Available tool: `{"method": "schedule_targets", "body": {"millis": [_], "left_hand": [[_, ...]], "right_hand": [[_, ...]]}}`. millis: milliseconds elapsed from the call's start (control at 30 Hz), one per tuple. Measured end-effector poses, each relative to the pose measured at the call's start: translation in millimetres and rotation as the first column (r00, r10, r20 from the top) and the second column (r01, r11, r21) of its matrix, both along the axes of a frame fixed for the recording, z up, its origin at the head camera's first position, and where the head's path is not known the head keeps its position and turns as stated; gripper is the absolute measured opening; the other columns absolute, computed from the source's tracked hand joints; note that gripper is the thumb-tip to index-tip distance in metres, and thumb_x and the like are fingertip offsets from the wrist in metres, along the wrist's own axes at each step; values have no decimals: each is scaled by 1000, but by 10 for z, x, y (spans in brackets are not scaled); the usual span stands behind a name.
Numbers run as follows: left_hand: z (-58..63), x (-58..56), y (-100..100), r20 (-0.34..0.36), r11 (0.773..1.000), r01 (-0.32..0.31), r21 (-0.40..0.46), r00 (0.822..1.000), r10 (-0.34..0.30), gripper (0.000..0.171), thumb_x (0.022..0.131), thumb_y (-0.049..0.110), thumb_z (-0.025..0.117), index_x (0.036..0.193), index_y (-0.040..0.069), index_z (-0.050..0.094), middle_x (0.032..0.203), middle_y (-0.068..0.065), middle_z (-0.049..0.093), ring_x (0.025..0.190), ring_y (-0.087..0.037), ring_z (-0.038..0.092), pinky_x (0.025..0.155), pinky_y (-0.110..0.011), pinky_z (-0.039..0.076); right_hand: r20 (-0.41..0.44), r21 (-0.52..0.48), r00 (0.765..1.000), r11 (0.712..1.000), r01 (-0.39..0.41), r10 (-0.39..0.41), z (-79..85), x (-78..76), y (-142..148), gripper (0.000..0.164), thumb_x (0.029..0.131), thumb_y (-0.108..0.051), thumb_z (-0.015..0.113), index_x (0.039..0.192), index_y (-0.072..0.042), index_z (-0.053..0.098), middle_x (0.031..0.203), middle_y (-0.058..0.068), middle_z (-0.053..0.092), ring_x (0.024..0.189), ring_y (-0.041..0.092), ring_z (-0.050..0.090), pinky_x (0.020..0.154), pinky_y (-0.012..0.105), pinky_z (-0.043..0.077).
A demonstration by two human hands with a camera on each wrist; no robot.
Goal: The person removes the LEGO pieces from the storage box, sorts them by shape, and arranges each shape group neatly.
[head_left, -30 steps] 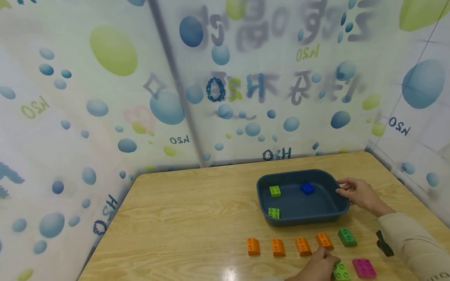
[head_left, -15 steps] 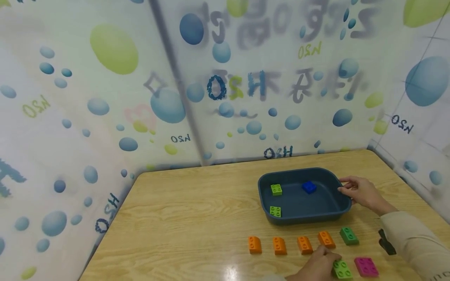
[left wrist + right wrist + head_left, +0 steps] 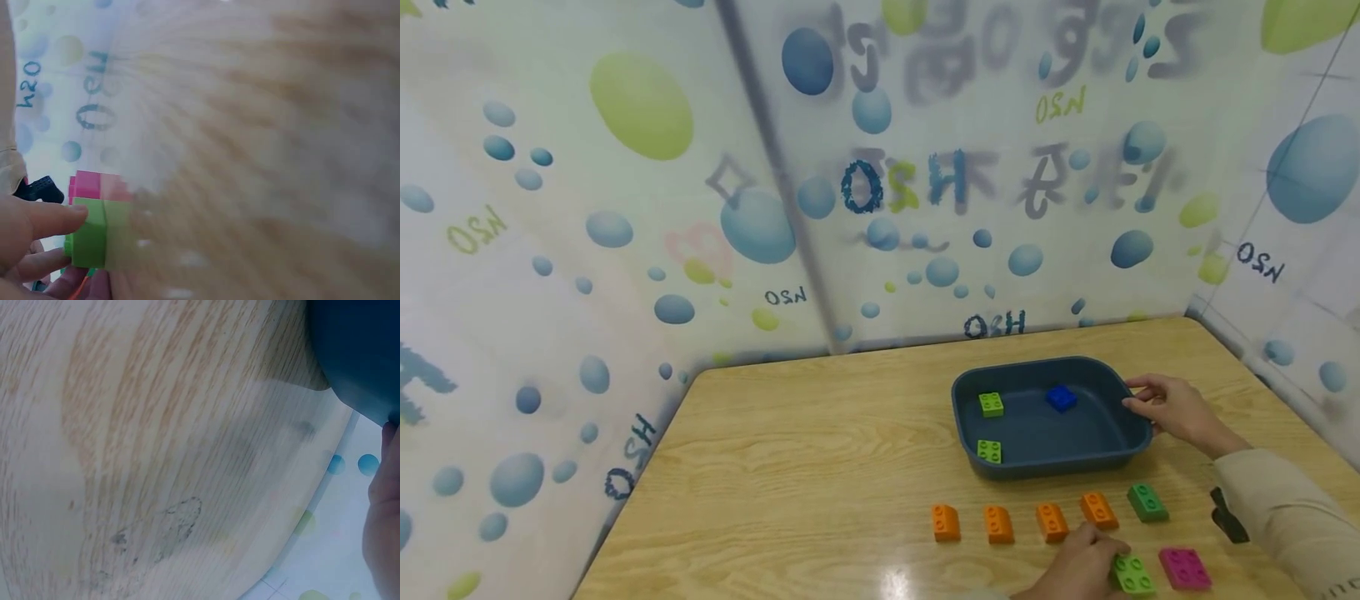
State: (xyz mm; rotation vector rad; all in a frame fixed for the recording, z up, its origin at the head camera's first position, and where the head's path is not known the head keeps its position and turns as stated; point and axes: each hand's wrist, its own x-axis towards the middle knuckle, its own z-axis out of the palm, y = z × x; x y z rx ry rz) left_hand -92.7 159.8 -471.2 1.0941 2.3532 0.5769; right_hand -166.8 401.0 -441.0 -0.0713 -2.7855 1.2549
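My left hand (image 3: 1078, 562) pinches a lime green toy building block (image 3: 1132, 577) near the table's front. In the left wrist view the thumb lies on one side of that lime block (image 3: 89, 240), with fingers curled on the other. A magenta block (image 3: 1184, 568) sits just right of it. At the dark blue tray (image 3: 1037, 432), my right hand (image 3: 1172, 410) grips the right rim, thumb at the top edge. Two lime blocks (image 3: 991, 405) and a blue block (image 3: 1062, 397) lie inside. The right wrist view shows only part of the tray (image 3: 356, 350) and hand (image 3: 384, 515).
Several orange blocks (image 3: 998, 524) stand in a row before the tray, with a dark green block (image 3: 1147, 502) at the right end. A small black object (image 3: 1228, 517) lies by the right sleeve. A printed wall (image 3: 895, 275) borders the wooden table (image 3: 790, 467) behind.
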Motion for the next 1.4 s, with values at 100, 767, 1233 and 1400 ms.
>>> {"method": "schedule_targets", "body": {"millis": [100, 767, 1233, 1400], "left_hand": [[8, -14, 12, 44, 1000, -25, 4, 999, 25, 38, 79, 29, 66, 116, 23, 57, 98, 14, 47, 82, 3, 39, 70, -13, 36], [498, -247, -547, -129, 974, 196, 111, 975, -182, 36, 87, 29, 56, 123, 24, 50, 109, 13, 43, 91, 4, 37, 72, -9, 34], [824, -1294, -708, -245, 957, 222, 189, 954, -173, 35, 88, 25, 56, 119, 10, 52, 108, -2, 57, 98, -7, 52, 83, -16, 39], [730, -1562, -708, -133, 970, 229, 85, 967, -216, 38, 87, 21, 58, 120, 6, 51, 113, -7, 56, 102, -13, 53, 84, -19, 40]], "right_hand": [[-3, 5, 1000, 1000, -2, 2, 10, -8, -5, 48, 88, -25, 56, 117, 12, 46, 90, 19, 60, 62, 17, 57, 50, 30, 49], [-22, 30, 1000, 999, -13, 14, 15, 38, -31, 50, 88, -27, 55, 117, 13, 45, 89, 19, 58, 61, 16, 56, 50, 28, 48], [-20, 39, 1000, 999, -5, 6, -4, 13, 5, 50, 88, -28, 55, 117, 12, 46, 88, 17, 59, 60, 14, 55, 49, 28, 48], [-15, 28, 1000, 1000, -8, 8, 1, 9, -12, 49, 88, -28, 55, 117, 12, 46, 88, 17, 59, 61, 16, 56, 50, 28, 48]]}}
